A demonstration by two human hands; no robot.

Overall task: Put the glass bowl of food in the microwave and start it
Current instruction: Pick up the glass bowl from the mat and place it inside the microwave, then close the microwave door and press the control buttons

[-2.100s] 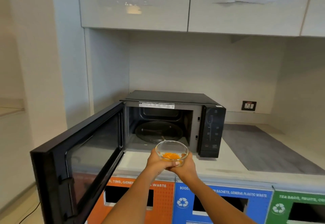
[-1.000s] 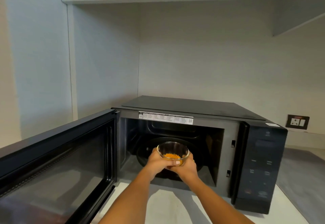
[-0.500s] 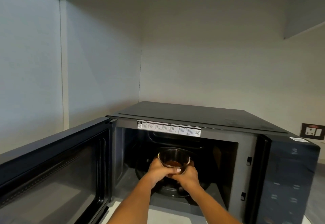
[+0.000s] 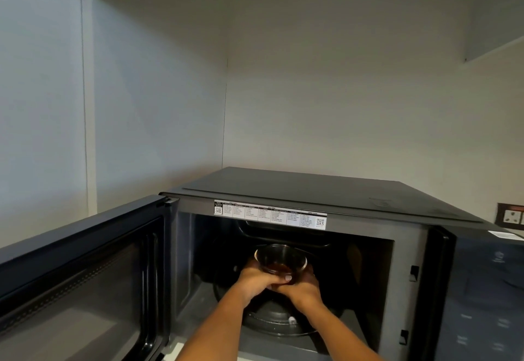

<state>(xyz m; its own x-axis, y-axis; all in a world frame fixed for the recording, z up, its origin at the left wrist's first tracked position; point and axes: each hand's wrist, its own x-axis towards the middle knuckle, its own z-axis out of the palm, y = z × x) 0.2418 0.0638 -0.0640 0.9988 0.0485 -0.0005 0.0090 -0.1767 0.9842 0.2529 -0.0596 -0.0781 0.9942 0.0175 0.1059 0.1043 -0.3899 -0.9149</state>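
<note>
I have both hands, left hand [image 4: 256, 282] and right hand [image 4: 302, 290], fingers wrapped round the glass bowl [image 4: 280, 258] from 6 o'clock, above the turntable [image 4: 272, 324]. Rigid, smooth, breakable: I judge cradling its underside safest.

You had one printed label [image 4: 270, 218] in view, a white strip stuck along the top edge of the microwave [image 4: 326, 193] opening, at twelve o'clock from the cavity. It carried columns of small print and a QR code at each end, but none of the wording was sharp enough to read. A small white sticker [image 4: 505, 242] on the control panel's top corner was illegible too.
</note>
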